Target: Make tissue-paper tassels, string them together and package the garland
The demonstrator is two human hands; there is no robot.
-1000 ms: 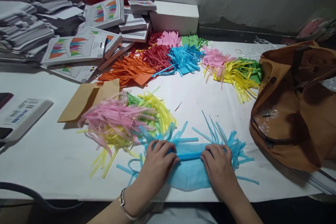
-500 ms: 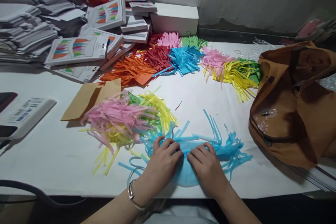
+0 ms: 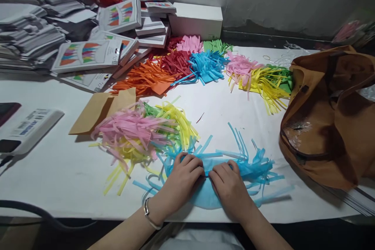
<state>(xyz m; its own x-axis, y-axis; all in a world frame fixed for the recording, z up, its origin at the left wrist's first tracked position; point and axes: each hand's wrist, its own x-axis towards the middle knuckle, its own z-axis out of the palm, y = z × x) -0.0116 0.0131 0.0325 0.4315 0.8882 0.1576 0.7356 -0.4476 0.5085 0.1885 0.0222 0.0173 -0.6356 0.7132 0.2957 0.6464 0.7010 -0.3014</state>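
Observation:
Blue fringed tissue paper [image 3: 209, 195] lies at the table's front edge, its cut strips spreading out to both sides. My left hand [image 3: 187, 175] is closed on the paper's middle, fingers curled over a folded band. Close beside it, my right hand [image 3: 227, 183] grips the same band with bent fingers. The fingertips of both hands nearly meet, and the thumbs are hidden beneath. Just left of the blue paper, a loose pile of pink tissue tassels [image 3: 134, 127] lies with yellow and green ones, partly on a brown paper envelope [image 3: 88, 117].
Bundled tassels in orange [image 3: 143, 78], red, blue [image 3: 207, 65], pink and yellow [image 3: 265, 86] line the back. Printed boxes [image 3: 84, 55] and stacked flat cartons [image 3: 26, 35] fill the back left. A brown bag [image 3: 331, 125] stands right; a white power bank [image 3: 32, 129] lies left.
Several blue strips at the right have swung outward, one now stretching toward the bag along the front. Both hands stay almost in place on the folded band.

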